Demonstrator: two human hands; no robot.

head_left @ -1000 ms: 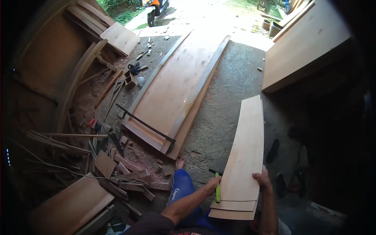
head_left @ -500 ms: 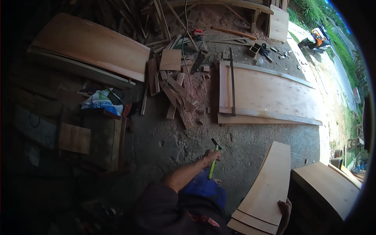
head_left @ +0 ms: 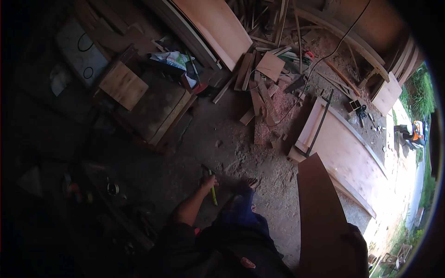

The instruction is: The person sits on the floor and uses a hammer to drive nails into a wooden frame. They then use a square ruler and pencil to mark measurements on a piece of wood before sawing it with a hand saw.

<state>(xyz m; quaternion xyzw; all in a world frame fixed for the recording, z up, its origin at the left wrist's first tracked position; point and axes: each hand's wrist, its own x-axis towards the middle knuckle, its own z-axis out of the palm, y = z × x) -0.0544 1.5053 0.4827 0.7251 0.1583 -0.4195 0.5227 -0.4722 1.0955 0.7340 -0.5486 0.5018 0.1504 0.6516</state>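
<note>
My left hand (head_left: 209,181) is closed around a hammer (head_left: 213,196) with a yellow-green handle and a dark head. It is held out in front of my body, over the concrete floor. At my right side, my right hand (head_left: 355,237) grips the outer edge of a long curved wooden panel (head_left: 321,217), which stands tilted on end; the fingers are dark and partly hidden. The panel's lower end runs out of the picture.
Ahead to the right lies a framed plywood panel (head_left: 350,146) with a long bar clamp (head_left: 320,123) across it. Wood offcuts (head_left: 264,99) and shavings litter the floor ahead. To the left stands a low workbench (head_left: 160,106); a large plywood sheet (head_left: 215,28) lies beyond.
My view has turned to the left, so the workshop appears rotated. The hammer has moved toward my left, and the curved panel is now raised more upright. Both hands keep their holds.
</note>
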